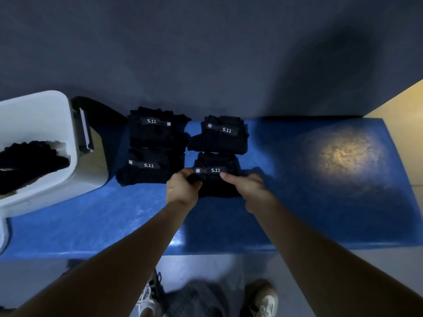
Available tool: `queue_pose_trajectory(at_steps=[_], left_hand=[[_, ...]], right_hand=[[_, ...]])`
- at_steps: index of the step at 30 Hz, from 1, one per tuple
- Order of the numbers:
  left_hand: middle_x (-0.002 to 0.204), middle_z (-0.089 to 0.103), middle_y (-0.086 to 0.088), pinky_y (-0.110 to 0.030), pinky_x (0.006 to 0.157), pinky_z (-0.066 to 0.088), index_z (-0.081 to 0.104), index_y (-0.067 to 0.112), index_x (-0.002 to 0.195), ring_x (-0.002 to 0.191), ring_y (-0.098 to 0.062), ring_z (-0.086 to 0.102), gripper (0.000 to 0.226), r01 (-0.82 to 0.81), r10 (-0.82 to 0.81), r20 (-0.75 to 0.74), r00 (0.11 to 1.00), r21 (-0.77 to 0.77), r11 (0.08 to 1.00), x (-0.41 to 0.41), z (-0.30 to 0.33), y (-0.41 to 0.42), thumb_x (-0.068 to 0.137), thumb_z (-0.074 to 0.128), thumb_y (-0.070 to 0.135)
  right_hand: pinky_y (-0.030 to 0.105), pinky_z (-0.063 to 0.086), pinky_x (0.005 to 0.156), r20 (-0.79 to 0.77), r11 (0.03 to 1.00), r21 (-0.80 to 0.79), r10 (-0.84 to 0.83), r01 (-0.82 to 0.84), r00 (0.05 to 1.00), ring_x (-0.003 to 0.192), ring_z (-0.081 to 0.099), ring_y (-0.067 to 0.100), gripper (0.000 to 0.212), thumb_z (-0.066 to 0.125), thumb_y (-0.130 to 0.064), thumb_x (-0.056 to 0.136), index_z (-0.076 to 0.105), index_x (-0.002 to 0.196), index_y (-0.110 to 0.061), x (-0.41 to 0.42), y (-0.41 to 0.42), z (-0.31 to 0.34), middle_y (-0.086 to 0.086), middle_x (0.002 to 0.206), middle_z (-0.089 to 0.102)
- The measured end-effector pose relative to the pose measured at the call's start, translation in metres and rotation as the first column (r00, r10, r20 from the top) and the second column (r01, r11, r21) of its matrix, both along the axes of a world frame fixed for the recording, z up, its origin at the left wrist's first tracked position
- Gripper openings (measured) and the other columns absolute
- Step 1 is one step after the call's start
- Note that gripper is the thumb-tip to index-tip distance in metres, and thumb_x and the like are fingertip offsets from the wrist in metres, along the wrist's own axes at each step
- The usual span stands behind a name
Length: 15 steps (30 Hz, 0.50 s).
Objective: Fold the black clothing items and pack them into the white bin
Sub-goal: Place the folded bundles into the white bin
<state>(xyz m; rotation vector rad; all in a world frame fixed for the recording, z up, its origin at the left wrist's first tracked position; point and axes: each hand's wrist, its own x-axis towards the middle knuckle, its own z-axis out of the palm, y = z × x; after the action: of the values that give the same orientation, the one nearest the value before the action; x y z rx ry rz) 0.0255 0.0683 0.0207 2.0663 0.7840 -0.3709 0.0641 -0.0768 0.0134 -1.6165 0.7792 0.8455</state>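
Note:
Several folded black garments with "5.11" waistbands lie on a blue table (297, 213). Two lie at the back, the far left garment (155, 131) and the far right garment (220, 138). A near left garment (146, 170) lies in front. My left hand (182, 187) and my right hand (248, 189) both grip the near right garment (216, 179), pinching its front fold just under the waistband. The white bin (45, 124) stands at the left with black clothing (29, 163) inside.
A dark wall rises right behind the table. The bin has a latch handle (84, 131) on its right side. A lit patch (343, 154) marks the table's right part. My shoes (263, 300) show on the grey floor below the table's front edge.

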Motion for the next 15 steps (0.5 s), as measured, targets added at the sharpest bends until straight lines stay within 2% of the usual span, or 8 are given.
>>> queue_pose_trajectory(at_steps=[2, 4, 5, 7, 8, 11, 15], left_hand=[[0.093, 0.061, -0.003, -0.008, 0.041, 0.035, 0.062, 0.015, 0.116, 0.072, -0.011, 0.052, 0.027, 0.015, -0.015, -0.008, 1.000, 0.004, 1.000, 0.001, 0.000, 0.000, 0.089, 0.057, 0.011], [0.087, 0.059, -0.001, -0.006, 0.038, 0.036, 0.063, 0.016, 0.114, 0.063, -0.005, 0.048, 0.026, 0.030, -0.030, -0.008, 1.000, 0.009, 1.000, 0.002, 0.000, 0.000, 0.089, 0.057, 0.010], [0.082, 0.058, 0.000, -0.005, 0.037, 0.036, 0.064, 0.016, 0.112, 0.061, -0.002, 0.046, 0.025, 0.036, -0.036, -0.008, 0.999, 0.016, 0.999, 0.003, -0.001, 0.001, 0.089, 0.057, 0.010], [0.075, 0.056, 0.002, -0.006, 0.036, 0.036, 0.065, 0.015, 0.109, 0.060, -0.002, 0.044, 0.023, 0.038, -0.037, -0.008, 0.999, 0.026, 0.999, 0.003, -0.002, 0.001, 0.088, 0.057, 0.010], [0.075, 0.056, 0.002, -0.008, 0.037, 0.035, 0.065, 0.015, 0.109, 0.060, -0.002, 0.044, 0.023, 0.038, -0.038, -0.008, 0.999, 0.027, 0.999, 0.003, -0.002, 0.001, 0.088, 0.057, 0.010], [0.085, 0.058, 0.000, -0.011, 0.045, 0.035, 0.064, 0.016, 0.112, 0.060, -0.001, 0.044, 0.025, 0.038, -0.038, -0.010, 0.999, 0.016, 0.999, 0.002, -0.002, 0.001, 0.089, 0.056, 0.010], [0.076, 0.055, 0.002, -0.012, 0.044, 0.037, 0.062, 0.014, 0.111, 0.061, -0.005, 0.047, 0.024, 0.036, -0.037, -0.016, 0.999, -0.028, 0.999, 0.001, 0.000, 0.000, 0.089, 0.053, 0.009]], right_hand=[[0.040, 0.035, 0.105, -0.002, 0.999, 0.016, -0.037, 0.037, 0.999, 0.132, 0.040, 0.030, 0.089, 0.079, -0.041, 0.071, 0.033, 0.136, -0.003, -0.001, -0.002, -0.002, 0.012, 0.143, 0.040], [0.043, 0.037, 0.107, -0.001, 0.999, -0.002, -0.036, 0.036, 0.999, 0.129, 0.041, 0.030, 0.104, 0.082, -0.055, 0.055, 0.035, 0.134, -0.008, -0.004, -0.002, -0.003, 0.010, 0.140, 0.042], [0.040, 0.038, 0.105, 0.005, 0.999, 0.010, -0.051, 0.051, 0.999, 0.124, 0.045, 0.027, 0.094, 0.082, -0.053, 0.056, 0.041, 0.127, -0.009, -0.004, -0.003, -0.004, 0.006, 0.132, 0.047], [0.031, 0.039, 0.094, 0.030, 0.990, 0.086, -0.113, 0.110, 0.993, 0.106, 0.050, 0.019, 0.045, 0.080, -0.037, 0.071, 0.052, 0.098, -0.015, -0.005, -0.002, -0.004, 0.000, 0.106, 0.053], [0.029, 0.040, 0.092, 0.048, 0.986, 0.106, -0.137, 0.132, 0.989, 0.100, 0.051, 0.017, 0.033, 0.078, -0.031, 0.074, 0.052, 0.089, -0.017, -0.006, 0.000, -0.003, -0.002, 0.100, 0.055], [0.035, 0.047, 0.096, 0.103, 0.975, 0.103, -0.209, 0.198, 0.973, 0.103, 0.059, 0.023, 0.035, 0.078, -0.024, 0.075, 0.055, 0.098, -0.013, -0.008, 0.006, -0.002, 0.003, 0.108, 0.062], [0.032, 0.049, 0.082, 0.145, 0.976, 0.079, -0.213, 0.203, 0.966, 0.093, 0.060, 0.023, 0.024, 0.075, -0.022, 0.078, 0.054, 0.086, -0.013, -0.009, 0.011, 0.001, 0.006, 0.101, 0.063]])
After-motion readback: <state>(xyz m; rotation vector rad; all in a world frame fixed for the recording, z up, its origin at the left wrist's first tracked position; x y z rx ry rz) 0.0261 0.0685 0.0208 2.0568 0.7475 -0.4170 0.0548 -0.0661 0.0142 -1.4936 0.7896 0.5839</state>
